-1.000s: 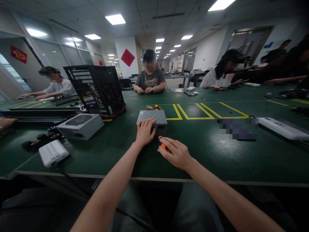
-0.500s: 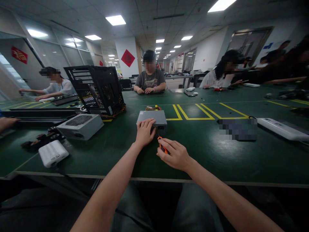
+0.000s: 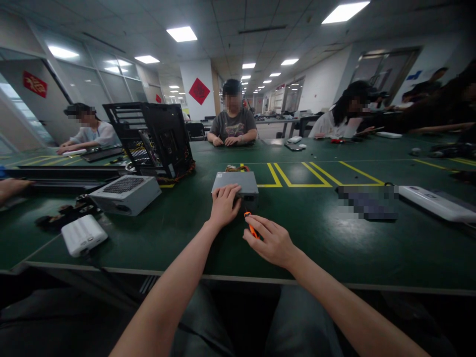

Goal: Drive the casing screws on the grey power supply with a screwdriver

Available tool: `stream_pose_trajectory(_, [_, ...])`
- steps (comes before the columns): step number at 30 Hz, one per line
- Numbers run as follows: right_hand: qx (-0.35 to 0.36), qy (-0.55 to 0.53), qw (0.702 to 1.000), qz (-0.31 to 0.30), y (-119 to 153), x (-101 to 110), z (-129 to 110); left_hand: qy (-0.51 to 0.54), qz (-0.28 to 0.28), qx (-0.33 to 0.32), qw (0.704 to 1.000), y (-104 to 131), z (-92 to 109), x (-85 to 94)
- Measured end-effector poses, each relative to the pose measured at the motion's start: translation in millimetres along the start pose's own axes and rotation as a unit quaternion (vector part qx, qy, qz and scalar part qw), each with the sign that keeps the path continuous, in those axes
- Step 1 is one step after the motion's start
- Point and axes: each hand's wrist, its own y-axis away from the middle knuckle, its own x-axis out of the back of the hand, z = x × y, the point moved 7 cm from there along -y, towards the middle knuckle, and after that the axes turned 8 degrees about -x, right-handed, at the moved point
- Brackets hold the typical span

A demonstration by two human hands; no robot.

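A grey computer power supply [image 3: 243, 179] lies on the green table in front of me, with a bundle of coloured cables [image 3: 238, 168] at its far side. My left hand [image 3: 225, 204] grips its near left part, fingers over the top and thumb down at the near face. Between the thumb and fingers of my right hand [image 3: 269, 239] is a screwdriver [image 3: 253, 231] with an orange and black handle. Its thin shaft points at the near face of the power supply, beside my left thumb. Whether the tip sits in a screw is too small to tell.
Left of me stand another power supply [image 3: 126, 194], a black computer case [image 3: 152, 141] and a white power bank [image 3: 84, 235]. A blurred dark flat object [image 3: 368, 204] and a long white device [image 3: 435, 203] lie on the right. People sit around the table [image 3: 316, 248].
The screwdriver handle has turned slightly in my right fingers, showing more orange. My left hand stays on the power supply. The view has shifted a little. At far left, a person has drawn an arm in.
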Motion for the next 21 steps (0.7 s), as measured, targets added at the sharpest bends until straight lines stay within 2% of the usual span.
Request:
stream_pose_trajectory(7, [-0.051,0.006,0.999,-0.013,-3,4,-4,0.000,0.002,0.005,1.000,1,1,2.0])
stream_pose_trajectory(15, [-0.209,0.029,0.977,0.030,2,9,7,-0.003,0.004,-0.002,1.000,1,1,3.6])
stream_pose_trajectory(21, [-0.307,0.008,0.952,0.018,6,6,4,0.000,0.005,0.002,1.000,1,0,2.0])
